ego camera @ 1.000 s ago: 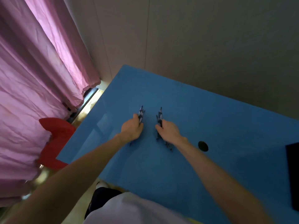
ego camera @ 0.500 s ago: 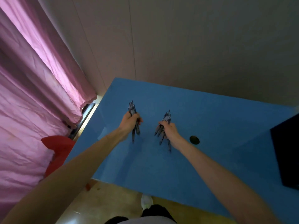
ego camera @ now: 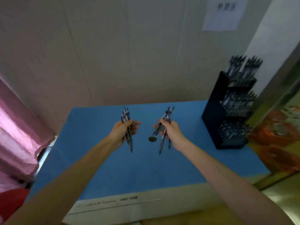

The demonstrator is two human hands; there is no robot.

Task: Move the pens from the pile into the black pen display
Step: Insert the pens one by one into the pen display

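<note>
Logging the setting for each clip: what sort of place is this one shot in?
Probably a plain indoor room staged for recording, not a real shop: a blue table against a bare panelled wall, a pink curtain at the left, and a lone black pen display stocked with pens on the table's right.

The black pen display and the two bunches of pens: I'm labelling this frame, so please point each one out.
black pen display (ego camera: 211, 117): head view, on its dark side wall.
pens in the left hand (ego camera: 125, 115): head view, upper ends of the bunch.
pens in the right hand (ego camera: 168, 113): head view, upper ends of the bunch.
</note>
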